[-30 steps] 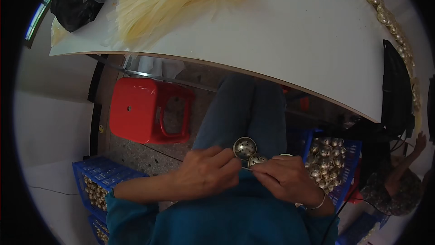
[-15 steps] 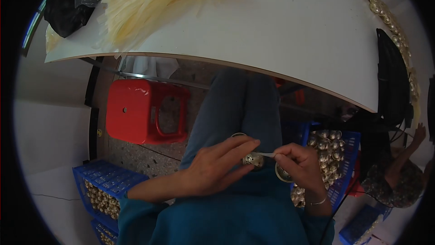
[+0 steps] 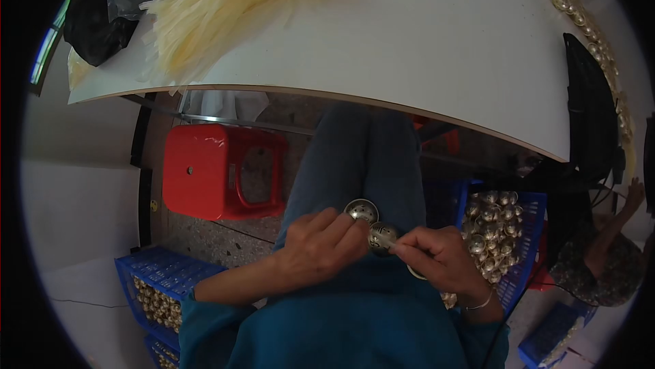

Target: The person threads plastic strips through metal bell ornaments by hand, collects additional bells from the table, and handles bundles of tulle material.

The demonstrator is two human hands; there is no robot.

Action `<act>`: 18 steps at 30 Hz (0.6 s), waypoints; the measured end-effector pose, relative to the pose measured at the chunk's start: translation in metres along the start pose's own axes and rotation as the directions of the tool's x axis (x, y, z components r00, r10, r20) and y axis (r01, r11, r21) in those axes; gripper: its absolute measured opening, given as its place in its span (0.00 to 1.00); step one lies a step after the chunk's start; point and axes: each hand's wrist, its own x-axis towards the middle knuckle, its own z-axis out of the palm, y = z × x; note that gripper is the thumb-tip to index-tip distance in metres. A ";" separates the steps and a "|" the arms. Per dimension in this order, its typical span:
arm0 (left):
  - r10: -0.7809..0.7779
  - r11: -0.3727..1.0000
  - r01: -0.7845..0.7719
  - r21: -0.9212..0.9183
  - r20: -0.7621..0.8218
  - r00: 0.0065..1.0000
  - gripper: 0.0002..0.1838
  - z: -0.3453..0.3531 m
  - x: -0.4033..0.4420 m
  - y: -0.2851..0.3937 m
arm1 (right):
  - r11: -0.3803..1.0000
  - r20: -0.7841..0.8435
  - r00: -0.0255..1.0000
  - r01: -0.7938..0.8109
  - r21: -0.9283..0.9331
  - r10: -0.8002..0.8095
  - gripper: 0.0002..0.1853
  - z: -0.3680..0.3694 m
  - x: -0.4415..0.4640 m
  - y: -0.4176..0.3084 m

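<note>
Over my lap, two round gold metal balls with dark cut-outs, bell-like in look, sit close together: an upper ball (image 3: 361, 210) and a lower ball (image 3: 381, 235). My left hand (image 3: 324, 245) has its fingers curled at the left side of the balls; what they grip is hidden. From the right, my right hand (image 3: 442, 260) pinches thumb against finger on a short pale strip (image 3: 391, 244) at the lower ball. Part of another round metal rim (image 3: 415, 273) shows beneath my right hand.
A bundle of pale yellow strips (image 3: 211, 14) lies on the white table (image 3: 423, 41). A red stool (image 3: 198, 171) stands at left. Blue crates (image 3: 164, 270) of gold balls flank me, one at right (image 3: 522, 270). A person (image 3: 600, 253) sits at far right.
My left hand's stretched fingers have curled and drawn back, uncovering the upper ball. My right hand has shifted slightly left, nearer the lower ball, and less of the pale strip shows.
</note>
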 end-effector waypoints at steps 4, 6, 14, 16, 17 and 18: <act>-0.050 0.971 0.032 -0.235 -0.074 0.996 0.07 0.012 -0.004 -0.003 | 0.999 -0.026 0.999 0.029 0.033 -0.028 0.07 0.004 -0.005 0.001; -0.073 0.949 0.053 -0.310 -0.053 0.996 0.07 0.009 -0.007 -0.002 | 0.969 -0.018 0.989 -0.141 0.204 0.148 0.07 0.000 -0.009 0.006; -0.087 0.831 0.132 -0.540 0.109 0.990 0.07 0.017 -0.011 -0.020 | 0.972 -0.425 0.875 -0.199 0.122 0.232 0.05 -0.016 -0.036 0.062; -0.480 0.715 0.520 -0.467 0.213 0.851 0.07 0.013 -0.015 -0.038 | 0.936 -0.638 0.734 -0.348 -0.059 0.233 0.07 -0.038 -0.068 0.113; -0.477 0.734 0.502 -0.458 0.178 0.860 0.07 0.014 -0.018 -0.041 | 0.875 -0.692 0.693 -0.445 -0.191 0.202 0.08 -0.048 -0.088 0.136; -0.400 0.819 0.408 -0.403 0.108 0.910 0.07 0.014 -0.021 -0.046 | 0.797 -0.746 0.654 -0.516 -0.314 0.130 0.09 -0.061 -0.105 0.163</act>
